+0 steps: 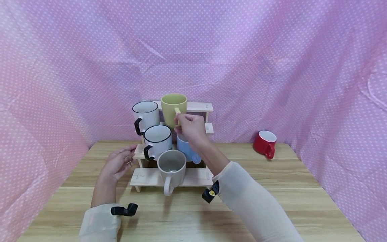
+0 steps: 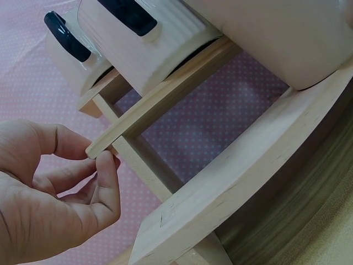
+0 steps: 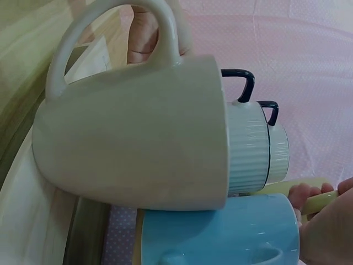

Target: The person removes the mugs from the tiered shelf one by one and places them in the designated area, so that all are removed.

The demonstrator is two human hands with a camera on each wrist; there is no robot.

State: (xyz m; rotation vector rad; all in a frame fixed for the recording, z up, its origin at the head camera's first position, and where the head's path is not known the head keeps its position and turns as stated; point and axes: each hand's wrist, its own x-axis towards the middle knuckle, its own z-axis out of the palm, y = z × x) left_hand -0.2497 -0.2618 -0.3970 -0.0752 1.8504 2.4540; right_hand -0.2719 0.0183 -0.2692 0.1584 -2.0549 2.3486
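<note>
My right hand [image 1: 193, 129] grips the handle of a yellow-green mug [image 1: 168, 114] at the top tier of a three-tier wooden rack [image 1: 144, 176]. With thumb and fingertips my left hand [image 1: 118, 164] pinches the left end of the rack's middle shelf [image 2: 124, 128]. A white ribbed mug [image 1: 148, 116] with a black rim and handle stands on the top tier, left of the yellow one. Below it, a matching white mug [image 1: 158, 143] shares the middle tier with a light blue mug [image 1: 184, 148], partly hidden by my right wrist. A grey-beige mug [image 1: 173, 169] occupies the bottom tier.
A red mug [image 1: 261, 144] with a white inside sits on the wooden table [image 1: 257, 188] at the back right, tilted in view. Pink dotted cloth [image 1: 242, 60] hangs behind and along both sides of the table.
</note>
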